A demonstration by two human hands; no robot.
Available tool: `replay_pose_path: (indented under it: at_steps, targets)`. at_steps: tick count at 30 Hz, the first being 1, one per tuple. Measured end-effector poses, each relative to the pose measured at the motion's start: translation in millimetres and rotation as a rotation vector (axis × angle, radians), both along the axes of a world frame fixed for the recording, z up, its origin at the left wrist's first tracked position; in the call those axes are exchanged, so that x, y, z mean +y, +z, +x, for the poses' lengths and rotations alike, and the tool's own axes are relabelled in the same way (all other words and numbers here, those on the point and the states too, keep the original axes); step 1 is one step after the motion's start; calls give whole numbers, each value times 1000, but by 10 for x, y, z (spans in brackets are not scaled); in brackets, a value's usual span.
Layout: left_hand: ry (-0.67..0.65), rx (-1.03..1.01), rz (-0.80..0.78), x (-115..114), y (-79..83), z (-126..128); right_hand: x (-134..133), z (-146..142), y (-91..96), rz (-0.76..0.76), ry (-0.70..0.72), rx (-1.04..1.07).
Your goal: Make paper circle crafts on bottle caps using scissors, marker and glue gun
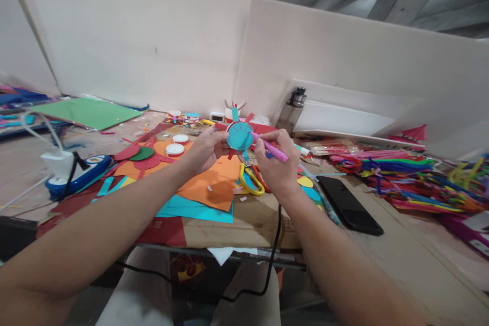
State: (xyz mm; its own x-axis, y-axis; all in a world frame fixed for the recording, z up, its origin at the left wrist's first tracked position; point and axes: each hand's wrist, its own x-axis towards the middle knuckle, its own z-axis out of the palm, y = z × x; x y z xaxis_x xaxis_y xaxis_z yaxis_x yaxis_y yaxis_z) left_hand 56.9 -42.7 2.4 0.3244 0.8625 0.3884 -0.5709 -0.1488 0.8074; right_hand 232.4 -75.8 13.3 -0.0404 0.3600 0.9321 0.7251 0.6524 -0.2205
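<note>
My left hand [209,148] grips the left edge of a round turquoise paper craft [240,137], holding it up over the table. Red and turquoise paper strips stick out around its rim, and faint drawn lines show on its face. In my right hand [279,163] is a pink marker [272,148], its tip at the right part of the turquoise disc. Whether the tip touches the paper I cannot tell. Below the hands lie yellow-handled scissors [251,181], an orange paper sheet [210,188] and turquoise sheets [194,210].
White-topped round pieces [175,150] and red paper circles [147,162] lie to the left, near a blue power strip [82,175]. A black phone [349,205], a dark bottle [291,112] and bundled pipe cleaners [412,178] are on the right. A black cable [275,244] hangs over the front edge.
</note>
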Motion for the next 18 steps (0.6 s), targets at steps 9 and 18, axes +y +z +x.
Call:
replay_pose_path:
  at_steps: [9,18]
  targets:
    - [-4,13,4,3,-8,-6,-7,-6,7,-10,-10,16]
    - [8,16,-4,1,4,-1,-1,-2,-2,-14,-4,10]
